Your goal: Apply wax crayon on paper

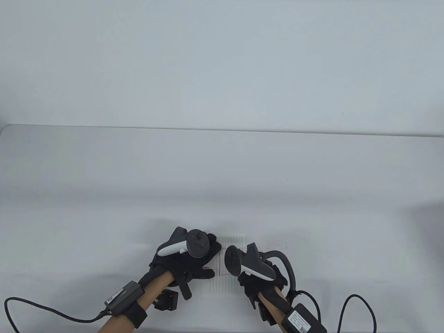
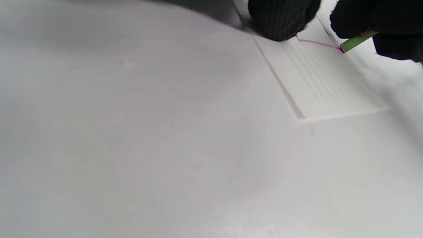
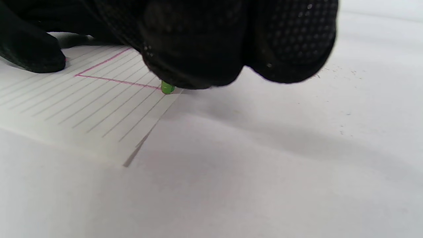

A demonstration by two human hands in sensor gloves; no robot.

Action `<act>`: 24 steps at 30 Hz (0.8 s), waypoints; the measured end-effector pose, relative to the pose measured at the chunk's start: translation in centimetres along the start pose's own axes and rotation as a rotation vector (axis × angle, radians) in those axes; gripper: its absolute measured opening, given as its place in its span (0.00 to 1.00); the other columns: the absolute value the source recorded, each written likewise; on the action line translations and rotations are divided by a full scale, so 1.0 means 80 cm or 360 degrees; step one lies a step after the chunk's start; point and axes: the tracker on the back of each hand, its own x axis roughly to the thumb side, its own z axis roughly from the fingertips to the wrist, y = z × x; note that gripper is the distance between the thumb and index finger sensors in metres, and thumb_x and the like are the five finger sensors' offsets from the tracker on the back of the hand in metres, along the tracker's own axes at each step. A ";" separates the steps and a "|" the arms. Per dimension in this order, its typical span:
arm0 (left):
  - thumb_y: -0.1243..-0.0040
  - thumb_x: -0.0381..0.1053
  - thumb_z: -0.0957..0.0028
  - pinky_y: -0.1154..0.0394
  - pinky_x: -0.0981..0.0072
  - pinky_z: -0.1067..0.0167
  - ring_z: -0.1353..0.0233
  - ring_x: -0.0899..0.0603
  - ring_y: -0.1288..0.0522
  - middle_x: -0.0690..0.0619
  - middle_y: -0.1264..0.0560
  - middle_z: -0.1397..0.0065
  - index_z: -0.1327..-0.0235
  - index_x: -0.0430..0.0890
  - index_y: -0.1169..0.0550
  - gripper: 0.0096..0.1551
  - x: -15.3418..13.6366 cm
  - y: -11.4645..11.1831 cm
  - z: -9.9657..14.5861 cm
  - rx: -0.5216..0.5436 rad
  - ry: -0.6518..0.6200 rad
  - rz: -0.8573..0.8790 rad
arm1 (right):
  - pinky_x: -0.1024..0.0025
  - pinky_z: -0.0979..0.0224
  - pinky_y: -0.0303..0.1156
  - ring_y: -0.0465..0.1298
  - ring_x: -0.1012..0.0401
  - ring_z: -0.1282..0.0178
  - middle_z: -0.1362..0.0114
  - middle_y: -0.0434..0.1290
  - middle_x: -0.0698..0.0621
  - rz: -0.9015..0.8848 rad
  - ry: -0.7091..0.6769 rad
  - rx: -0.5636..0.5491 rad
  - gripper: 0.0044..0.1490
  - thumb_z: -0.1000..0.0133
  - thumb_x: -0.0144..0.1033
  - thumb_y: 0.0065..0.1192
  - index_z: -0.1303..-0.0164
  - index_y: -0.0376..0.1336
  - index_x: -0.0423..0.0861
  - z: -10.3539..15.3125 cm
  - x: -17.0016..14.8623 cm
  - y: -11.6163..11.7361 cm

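A small sheet of lined paper (image 1: 225,281) lies on the white table near the front edge; it also shows in the left wrist view (image 2: 327,82) and the right wrist view (image 3: 82,105). Pink crayon lines (image 3: 115,80) meet at a corner on it. My right hand (image 1: 256,274) grips a green-wrapped crayon (image 2: 357,41) with its tip on the paper at the end of a pink line; the tip also shows in the right wrist view (image 3: 167,88). My left hand (image 1: 189,260) rests on the paper's left part, a fingertip (image 2: 281,19) pressing it down.
The white table (image 1: 222,180) stretches far behind the paper to its back edge. Small crayon crumbs (image 1: 275,244) lie just right of the paper. Black cables (image 1: 360,308) trail from both wrists at the front edge.
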 end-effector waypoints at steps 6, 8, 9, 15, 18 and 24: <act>0.54 0.61 0.37 0.88 0.41 0.31 0.19 0.50 0.86 0.65 0.81 0.19 0.22 0.64 0.70 0.49 -0.002 -0.001 0.000 -0.0007 -0.0004 0.0024 | 0.65 0.55 0.79 0.79 0.68 0.68 0.56 0.80 0.49 -0.0071 -0.0013 0.0024 0.24 0.40 0.39 0.59 0.36 0.67 0.43 -0.002 -0.005 0.002; 0.54 0.62 0.37 0.88 0.41 0.31 0.19 0.51 0.86 0.66 0.81 0.19 0.23 0.64 0.71 0.50 -0.003 -0.001 -0.001 -0.0009 -0.0001 0.0028 | 0.65 0.54 0.79 0.79 0.68 0.67 0.55 0.80 0.49 -0.0091 -0.0018 0.0034 0.24 0.40 0.39 0.59 0.36 0.67 0.44 -0.002 -0.008 0.002; 0.54 0.61 0.37 0.88 0.41 0.32 0.19 0.50 0.86 0.66 0.81 0.19 0.23 0.63 0.72 0.50 -0.003 -0.001 -0.001 -0.0012 -0.0002 0.0033 | 0.65 0.52 0.79 0.80 0.67 0.65 0.53 0.80 0.49 -0.0110 -0.0015 0.0041 0.24 0.40 0.39 0.59 0.35 0.67 0.45 -0.002 -0.010 0.002; 0.53 0.62 0.37 0.88 0.40 0.31 0.20 0.49 0.86 0.66 0.81 0.19 0.22 0.63 0.71 0.50 0.000 -0.002 0.000 -0.0016 -0.0014 -0.0001 | 0.59 0.39 0.74 0.77 0.63 0.49 0.37 0.72 0.45 -0.0287 0.0001 -0.0118 0.26 0.39 0.37 0.57 0.29 0.62 0.49 -0.006 -0.011 -0.011; 0.53 0.62 0.37 0.87 0.40 0.31 0.19 0.48 0.86 0.65 0.81 0.18 0.22 0.63 0.71 0.50 0.000 -0.002 0.000 -0.0015 -0.0014 -0.0010 | 0.58 0.36 0.72 0.75 0.62 0.45 0.34 0.69 0.44 -0.0305 -0.0027 -0.0111 0.28 0.39 0.34 0.56 0.27 0.59 0.50 -0.013 0.002 -0.020; 0.53 0.62 0.38 0.89 0.42 0.32 0.20 0.49 0.87 0.64 0.83 0.20 0.23 0.62 0.73 0.52 -0.003 -0.004 -0.001 -0.0019 -0.0022 0.0026 | 0.63 0.47 0.77 0.79 0.66 0.58 0.45 0.77 0.46 -0.0227 -0.0016 -0.0264 0.25 0.40 0.37 0.57 0.32 0.65 0.47 -0.041 0.027 -0.028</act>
